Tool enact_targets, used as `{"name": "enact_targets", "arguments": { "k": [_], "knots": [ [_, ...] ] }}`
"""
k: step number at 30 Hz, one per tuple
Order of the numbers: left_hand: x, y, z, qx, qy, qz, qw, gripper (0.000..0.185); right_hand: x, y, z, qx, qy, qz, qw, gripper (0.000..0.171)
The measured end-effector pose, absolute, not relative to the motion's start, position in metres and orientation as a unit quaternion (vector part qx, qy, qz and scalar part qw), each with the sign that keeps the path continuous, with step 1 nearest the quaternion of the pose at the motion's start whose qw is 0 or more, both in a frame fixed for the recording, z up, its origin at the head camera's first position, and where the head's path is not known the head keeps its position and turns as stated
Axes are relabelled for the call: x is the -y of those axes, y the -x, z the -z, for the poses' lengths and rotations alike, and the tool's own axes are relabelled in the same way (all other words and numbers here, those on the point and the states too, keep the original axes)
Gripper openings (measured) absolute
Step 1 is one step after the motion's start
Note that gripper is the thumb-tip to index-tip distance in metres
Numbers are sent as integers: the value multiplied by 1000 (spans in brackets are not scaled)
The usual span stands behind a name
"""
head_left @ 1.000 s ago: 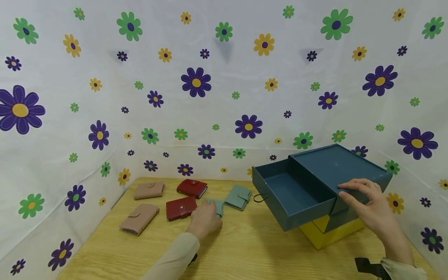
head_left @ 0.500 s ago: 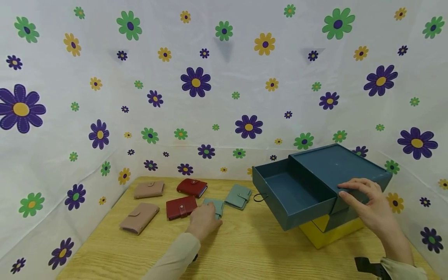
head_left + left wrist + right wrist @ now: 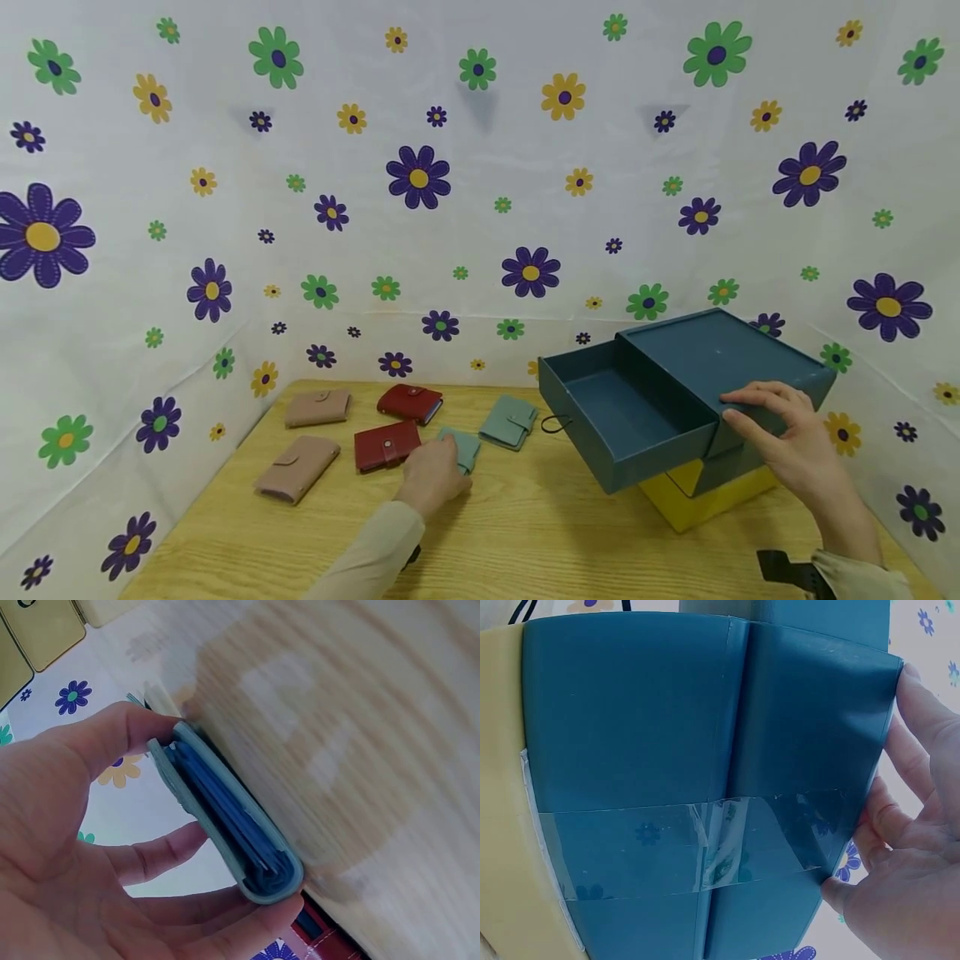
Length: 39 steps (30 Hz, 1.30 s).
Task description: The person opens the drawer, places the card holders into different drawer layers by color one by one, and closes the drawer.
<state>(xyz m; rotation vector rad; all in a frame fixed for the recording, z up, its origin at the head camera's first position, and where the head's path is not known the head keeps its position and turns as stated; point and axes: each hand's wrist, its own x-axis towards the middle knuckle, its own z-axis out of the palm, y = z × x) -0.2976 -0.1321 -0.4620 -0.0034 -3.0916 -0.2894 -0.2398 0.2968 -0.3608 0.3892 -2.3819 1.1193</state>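
My left hand is low over the table and pinches a pale green card wallet, thumb at one end and fingertips at the other. The left wrist view shows the wallet from its open side, with blue card sleeves inside. My right hand rests on the top edge of a dark blue drawer box. In the right wrist view its fingers lie loosely along that edge. The upper drawer is pulled out and holds nothing visible.
Around the left hand lie another green wallet, two red wallets and two pinkish-beige wallets. Below the blue unit is a yellow section. A black cord loop hangs at the drawer front. A flower-print sheet surrounds the table.
My left hand has shifted very slightly left at the green wallet, uncovering a little more of it. The right hand stays on the box, and the head view has turned slightly.
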Motion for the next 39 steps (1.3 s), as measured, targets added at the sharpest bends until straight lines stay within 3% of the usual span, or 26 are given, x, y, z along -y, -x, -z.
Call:
{"name": "enact_targets", "arguments": {
  "k": [14,18,21,25,39],
  "knots": [
    [146,300,460,979,4,200,36,61,-298,240,362,871,-142,-410,232,26],
    [148,300,456,976,-11,217,32,71,-298,240,361,872,-142,-408,231,27],
    [149,299,452,971,-23,235,38,64,-298,240,361,874,-139,-406,227,28],
    [151,298,446,962,-24,262,70,45,-298,240,361,875,-136,-406,223,29],
    [149,301,433,938,12,302,171,45,-296,240,360,880,-133,-398,224,30]
  ]
}}
